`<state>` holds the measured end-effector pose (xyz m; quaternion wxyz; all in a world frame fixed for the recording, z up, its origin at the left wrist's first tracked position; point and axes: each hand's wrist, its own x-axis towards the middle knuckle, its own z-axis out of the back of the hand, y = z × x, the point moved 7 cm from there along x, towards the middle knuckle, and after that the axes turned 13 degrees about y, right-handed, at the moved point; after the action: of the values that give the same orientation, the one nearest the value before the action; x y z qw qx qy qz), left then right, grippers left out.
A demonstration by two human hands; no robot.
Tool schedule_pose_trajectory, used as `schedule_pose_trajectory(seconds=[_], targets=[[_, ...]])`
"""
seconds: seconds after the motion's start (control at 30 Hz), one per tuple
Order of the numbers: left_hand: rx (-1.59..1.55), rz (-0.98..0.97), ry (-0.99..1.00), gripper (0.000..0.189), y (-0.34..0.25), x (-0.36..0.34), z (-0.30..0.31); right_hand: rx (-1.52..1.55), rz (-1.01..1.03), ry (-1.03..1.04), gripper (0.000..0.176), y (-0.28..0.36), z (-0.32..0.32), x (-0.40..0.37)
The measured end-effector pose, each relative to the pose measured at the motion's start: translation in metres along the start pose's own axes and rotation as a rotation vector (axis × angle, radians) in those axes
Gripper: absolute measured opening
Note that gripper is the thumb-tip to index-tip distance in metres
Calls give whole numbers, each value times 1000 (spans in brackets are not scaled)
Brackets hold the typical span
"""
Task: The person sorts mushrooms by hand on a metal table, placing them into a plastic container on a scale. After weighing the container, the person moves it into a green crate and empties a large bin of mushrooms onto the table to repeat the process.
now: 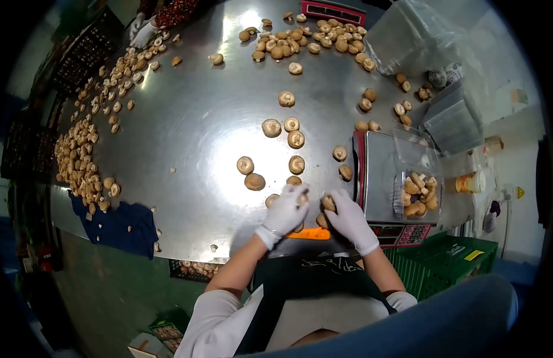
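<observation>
My left hand point(283, 212), in a white glove, is closed round a mushroom point(303, 198) near the table's front edge. To its right my right hand point(349, 221), also gloved, has its fingers round a brown mushroom point(329, 203). Another mushroom point(322, 221) lies just below that one. An orange tool point(309, 233) rests on the metal between my hands and my apron. Ahead of my hands several mushrooms are spread out, among them a large brown one point(255, 182) and an upturned one point(296, 164).
A scale point(378, 179) stands at the right, bearing a clear box of mushrooms point(419, 194). Mushroom heaps lie at the left point(76, 155) and far side point(282, 45). Plastic containers point(452, 119) stand at the right. Another person's gloved hands point(143, 34) are at the far left.
</observation>
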<state>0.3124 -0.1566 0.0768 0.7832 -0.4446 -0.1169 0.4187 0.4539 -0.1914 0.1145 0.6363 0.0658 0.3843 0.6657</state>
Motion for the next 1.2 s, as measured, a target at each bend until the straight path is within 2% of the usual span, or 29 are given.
schedule_pose_trajectory(seconds=[0.03, 0.07, 0.13, 0.17, 0.23, 0.27, 0.33, 0.4, 0.47, 0.5, 0.57, 0.67, 0.73, 0.8, 0.87, 0.93, 0.97, 1.0, 1.03, 1.07, 1.1, 1.13, 1.17, 1.2], targets=[[-216, -8, -121, 31, 7, -8, 16, 23, -21, 40, 25, -2, -3, -7], [-339, -17, -133, 30, 15, -14, 25, 30, -29, 38, 25, -6, -7, -12], [-310, -62, -242, 29, 22, -27, 50, 8, -28, 198, 36, -15, -29, -15], [-305, -59, -239, 29, 22, -32, 56, -19, 17, 207, 37, -17, -38, -15], [-35, 43, -208, 34, 18, -39, 64, -22, 19, 179, 33, -18, -45, -13], [-31, 42, -210, 34, 15, -42, 62, -32, 15, 152, 30, -18, -44, -12], [207, 119, -3, 40, 6, -44, 39, -30, 28, 155, 29, -20, -42, -8], [368, 154, 77, 53, -3, -49, 14, -30, 37, 157, 28, -19, -36, -7], [435, 138, 69, 54, -5, -49, -3, 760, -116, 358, 25, -23, -45, -12], [434, 135, 67, 54, -2, -50, -8, 757, -115, 356, 25, -22, -44, -13], [388, 211, 129, 53, 5, -49, -14, 1223, 41, 274, 25, -16, -35, -17], [294, 205, 99, 51, 3, -49, -7, 1362, 63, 324, 26, -15, -16, -35], [232, 215, -10, 55, 1, -49, 2, 1323, 114, 287, 28, -21, 13, -53], [258, 197, 2, 53, -3, -46, 11, 951, 181, 7, 30, -22, 75, -81], [274, 105, -118, 73, -18, -42, 23, 737, 98, -341, 31, -35, 130, -108], [155, -11, -209, 73, -42, -31, 29, 440, 51, -690, 31, -64, 167, -132], [-5, -164, -240, 67, -62, -18, 33, 384, 31, -769, 31, -79, 177, -138], [-166, -83, -137, 61, -75, -10, 24, 330, 16, -843, 31, -93, 186, -143], [-148, -160, -147, 59, -96, 2, 20, 218, -9, -853, 30, -102, 191, -145], [-83, -321, -199, 58, -129, 13, 20, 69, -35, -862, 31, -108, 193, -144], [-458, -319, -69, 57, -144, 30, 5, 24, -35, -848, 33, -112, 192, -143], [-377, -376, 15, 55, -168, 42, -5, -18, -30, -834, 34, -114, 189, -141], [-227, -438, 4, 52, -194, 52, -11, 29, -67, -770, 39, -120, 183, -138], [-270, -594, -49, 49, -216, 61, -21, 91, -29, -716, 47, -125, 178, -136]])
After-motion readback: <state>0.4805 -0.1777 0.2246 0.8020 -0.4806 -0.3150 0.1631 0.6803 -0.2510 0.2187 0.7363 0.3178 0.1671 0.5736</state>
